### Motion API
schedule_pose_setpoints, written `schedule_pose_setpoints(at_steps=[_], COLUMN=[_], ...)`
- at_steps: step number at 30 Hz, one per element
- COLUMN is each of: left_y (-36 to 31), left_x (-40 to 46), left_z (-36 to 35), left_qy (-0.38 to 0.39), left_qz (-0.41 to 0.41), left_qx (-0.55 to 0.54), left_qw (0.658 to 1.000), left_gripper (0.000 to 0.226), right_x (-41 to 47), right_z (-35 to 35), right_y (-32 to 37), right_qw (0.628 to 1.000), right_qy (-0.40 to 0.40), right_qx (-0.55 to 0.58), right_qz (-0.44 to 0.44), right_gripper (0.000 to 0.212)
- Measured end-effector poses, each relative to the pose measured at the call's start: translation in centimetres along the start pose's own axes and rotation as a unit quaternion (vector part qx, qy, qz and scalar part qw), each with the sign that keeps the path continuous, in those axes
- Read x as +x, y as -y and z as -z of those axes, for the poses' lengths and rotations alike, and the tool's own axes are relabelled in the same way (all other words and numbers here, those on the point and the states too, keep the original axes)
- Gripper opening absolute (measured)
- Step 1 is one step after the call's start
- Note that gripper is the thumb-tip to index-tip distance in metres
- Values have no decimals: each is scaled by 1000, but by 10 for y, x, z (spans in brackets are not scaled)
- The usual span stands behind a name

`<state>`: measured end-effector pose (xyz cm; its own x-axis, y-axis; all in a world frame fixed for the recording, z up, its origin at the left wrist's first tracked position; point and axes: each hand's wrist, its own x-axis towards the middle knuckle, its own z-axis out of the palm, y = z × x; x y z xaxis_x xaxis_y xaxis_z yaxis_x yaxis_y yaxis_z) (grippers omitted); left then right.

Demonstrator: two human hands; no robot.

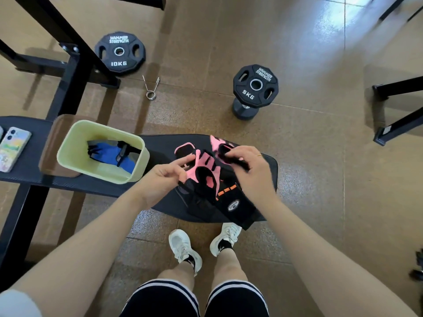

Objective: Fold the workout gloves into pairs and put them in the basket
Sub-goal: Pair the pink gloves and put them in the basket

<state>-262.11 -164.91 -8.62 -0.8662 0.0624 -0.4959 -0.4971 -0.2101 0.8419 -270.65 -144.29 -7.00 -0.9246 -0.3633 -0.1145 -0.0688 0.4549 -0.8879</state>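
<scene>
A pink-and-black workout glove point(204, 172) is held over the black bench pad point(164, 145). My left hand point(163, 177) pinches its left edge. My right hand point(248, 167) grips its upper right part. A second pink glove point(216, 141) lies behind my right hand, partly hidden. Black gloves with an orange strap and a round label point(231, 202) lie under the pink one at the bench's near edge. The pale green basket point(75, 136) stands on the bench to the left, with a blue-and-black glove pair point(109, 152) inside.
A phone point(12, 148) lies on the bench's far left, and a brown tray point(49, 152) sits under the basket. On the floor are a 10 kg plate point(120, 52), a 5 kg plate point(255, 84), a spring collar point(151, 86) and black rack frames point(68, 72).
</scene>
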Motion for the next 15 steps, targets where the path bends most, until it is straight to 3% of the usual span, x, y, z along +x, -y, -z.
schedule_pose_setpoints(at_steps=[2,4,5,8,11,15], left_y=[5,8,10,13,13,11], left_x=[3,3,2,-1,-3,-3], left_z=[-4,-7,-8,-4,1,11], left_qy=[10,11,7,-10,-17,-44], left_qz=[-1,6,8,5,2,-14], left_qx=[-2,23,40,88,137,194], left_qw=[1000,1000,999,996,990,980], left_gripper=[44,38,41,53,51,35], right_x=[-10,-17,-18,-13,-10,-4], right_z=[-12,-22,-22,-14,-4,1], right_y=[-1,-9,-13,-19,-20,-11], right_qw=[994,982,983,990,986,984], right_qy=[27,10,5,42,56,86], right_qx=[-84,-177,-179,-39,-40,-57], right_qz=[71,71,26,-125,-150,-142], right_gripper=[36,37,39,42,42,23])
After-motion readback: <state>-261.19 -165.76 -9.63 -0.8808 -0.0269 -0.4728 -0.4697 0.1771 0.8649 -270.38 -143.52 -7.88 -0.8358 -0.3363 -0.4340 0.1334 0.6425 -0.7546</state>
